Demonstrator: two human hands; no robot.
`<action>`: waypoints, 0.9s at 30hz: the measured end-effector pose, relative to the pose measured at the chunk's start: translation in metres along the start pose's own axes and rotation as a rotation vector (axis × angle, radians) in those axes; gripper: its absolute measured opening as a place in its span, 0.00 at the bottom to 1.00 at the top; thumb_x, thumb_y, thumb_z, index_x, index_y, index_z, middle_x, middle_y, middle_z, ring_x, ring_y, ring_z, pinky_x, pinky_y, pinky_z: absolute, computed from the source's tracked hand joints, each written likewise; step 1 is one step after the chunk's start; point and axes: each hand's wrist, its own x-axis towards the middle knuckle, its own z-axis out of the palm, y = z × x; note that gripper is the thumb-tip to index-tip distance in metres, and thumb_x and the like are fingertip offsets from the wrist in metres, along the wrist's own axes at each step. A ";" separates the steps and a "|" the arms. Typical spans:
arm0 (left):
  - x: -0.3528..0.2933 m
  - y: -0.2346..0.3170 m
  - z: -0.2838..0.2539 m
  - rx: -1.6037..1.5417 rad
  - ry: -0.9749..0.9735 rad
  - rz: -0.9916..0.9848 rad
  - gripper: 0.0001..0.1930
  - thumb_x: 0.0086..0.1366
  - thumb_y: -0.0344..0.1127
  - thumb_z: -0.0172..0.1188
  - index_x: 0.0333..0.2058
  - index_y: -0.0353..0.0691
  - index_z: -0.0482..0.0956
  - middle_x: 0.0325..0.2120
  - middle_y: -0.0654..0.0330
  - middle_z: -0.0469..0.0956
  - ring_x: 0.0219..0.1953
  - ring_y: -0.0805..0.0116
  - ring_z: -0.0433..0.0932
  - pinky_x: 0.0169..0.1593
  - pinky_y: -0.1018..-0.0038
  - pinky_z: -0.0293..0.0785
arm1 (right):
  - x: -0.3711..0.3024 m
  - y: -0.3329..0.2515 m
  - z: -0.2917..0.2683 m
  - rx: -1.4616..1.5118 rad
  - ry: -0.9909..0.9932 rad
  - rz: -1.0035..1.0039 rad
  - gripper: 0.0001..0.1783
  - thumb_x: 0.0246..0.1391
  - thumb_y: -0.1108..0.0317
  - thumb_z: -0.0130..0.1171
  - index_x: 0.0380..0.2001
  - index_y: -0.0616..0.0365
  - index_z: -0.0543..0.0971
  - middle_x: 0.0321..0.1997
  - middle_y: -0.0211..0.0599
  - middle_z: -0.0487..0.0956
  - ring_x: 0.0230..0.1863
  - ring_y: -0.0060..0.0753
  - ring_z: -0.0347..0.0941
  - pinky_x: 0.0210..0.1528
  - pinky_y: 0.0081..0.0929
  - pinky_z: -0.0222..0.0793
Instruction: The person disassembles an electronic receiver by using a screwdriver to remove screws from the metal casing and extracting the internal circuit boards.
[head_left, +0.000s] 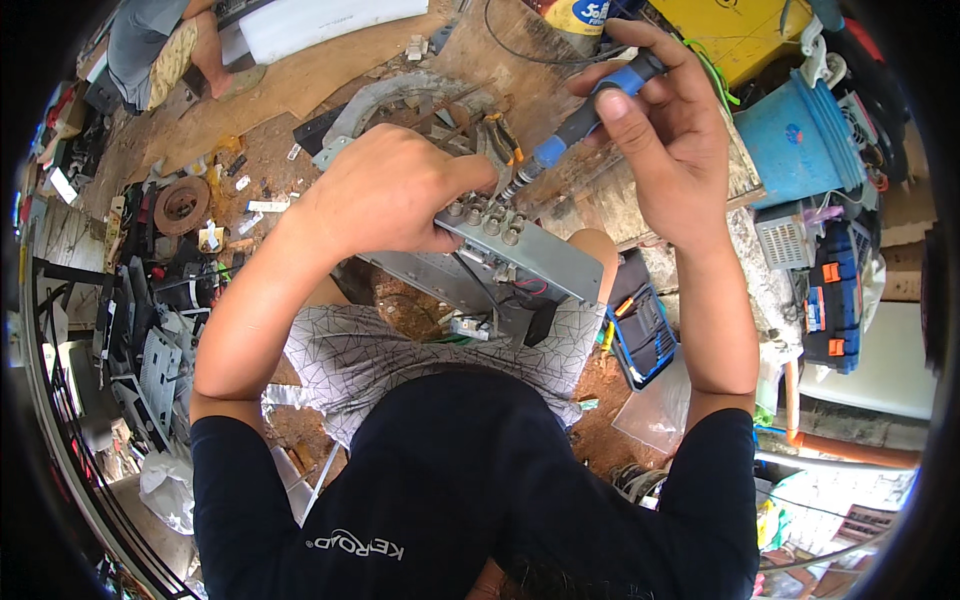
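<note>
A grey metal electronics chassis (555,268) rests tilted across my lap, with a row of round metal connectors (492,222) along its upper left end. My left hand (390,190) is closed around that end, its thumb and fingers beside the connectors. In my right hand (670,140) is a blue and black screwdriver (575,128), gripped by its handle. Its shaft slants down to the left, and the tip is at the connectors; whether it sits on one of them I cannot make out. Loose wires and a dark part show inside the chassis.
Pliers with orange and black handles (505,140) lie beyond my hands. An opened blue tool case (648,345) is by my right leg. A blue bucket (800,140) stands at the right. Scrap parts (160,365) pile up at the left. Another person (165,50) is at the far left.
</note>
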 end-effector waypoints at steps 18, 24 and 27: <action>-0.001 -0.001 0.000 0.022 -0.003 -0.001 0.25 0.36 0.38 0.73 0.37 0.46 0.79 0.19 0.58 0.76 0.27 0.52 0.78 0.30 0.59 0.71 | 0.001 0.002 0.006 0.008 0.022 0.039 0.25 0.64 0.69 0.57 0.62 0.60 0.67 0.45 0.37 0.81 0.45 0.23 0.77 0.39 0.19 0.74; -0.002 -0.001 0.000 0.032 -0.009 0.004 0.24 0.36 0.38 0.73 0.37 0.47 0.79 0.18 0.58 0.76 0.26 0.52 0.78 0.30 0.59 0.71 | 0.004 0.003 0.002 -0.026 -0.013 0.098 0.25 0.64 0.69 0.57 0.62 0.60 0.66 0.43 0.36 0.81 0.43 0.22 0.77 0.40 0.19 0.74; -0.002 -0.001 0.001 0.027 -0.001 0.004 0.24 0.36 0.38 0.73 0.37 0.47 0.79 0.18 0.59 0.76 0.26 0.52 0.78 0.30 0.59 0.72 | 0.006 0.003 0.003 -0.043 -0.012 0.102 0.25 0.64 0.69 0.57 0.62 0.60 0.66 0.43 0.36 0.81 0.42 0.21 0.76 0.40 0.19 0.73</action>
